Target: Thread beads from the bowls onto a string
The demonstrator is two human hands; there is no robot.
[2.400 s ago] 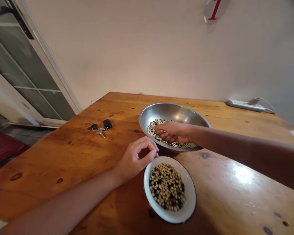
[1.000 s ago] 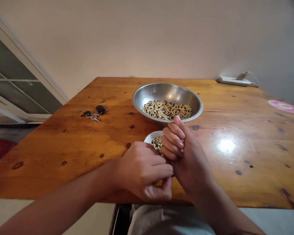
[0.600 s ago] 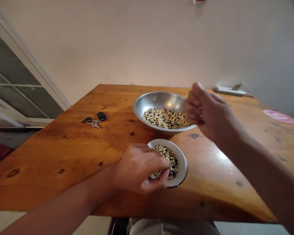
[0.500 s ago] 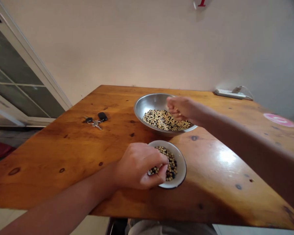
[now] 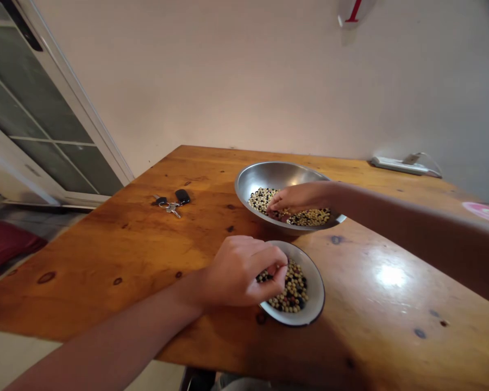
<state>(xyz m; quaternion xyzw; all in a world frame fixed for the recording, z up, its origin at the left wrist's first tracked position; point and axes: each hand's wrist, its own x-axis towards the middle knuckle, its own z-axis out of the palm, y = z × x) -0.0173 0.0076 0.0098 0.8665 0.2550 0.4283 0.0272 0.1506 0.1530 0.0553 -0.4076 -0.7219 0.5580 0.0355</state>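
A wide steel bowl (image 5: pixel 283 172) holds a layer of mixed pale and black beans (image 5: pixel 309 217). My right hand (image 5: pixel 297 198) is down inside it, fingers curled together among the beans, with the fingertips partly hidden. Nearer to me stands a small white enamel bowl (image 5: pixel 315 293) with a dark rim, also containing pale and dark beans (image 5: pixel 293 290). My left hand (image 5: pixel 248 271) hangs over its left side, thumb and forefinger closed in a pinch. Whatever lies between those fingers cannot be made out.
Both bowls stand on a knotty wooden table (image 5: pixel 146 244). A bunch of keys (image 5: pixel 173 203) with a black fob lies left of the steel bowl. At the back right is a white power strip (image 5: pixel 401 165) with a cable, and a pink round sticker (image 5: pixel 487 212) is at the right.
My right hand has gone from a closed fist above the steel bowl's right side down into the beans. My left hand stays pinched over the small bowl. The whole view has shifted slightly.
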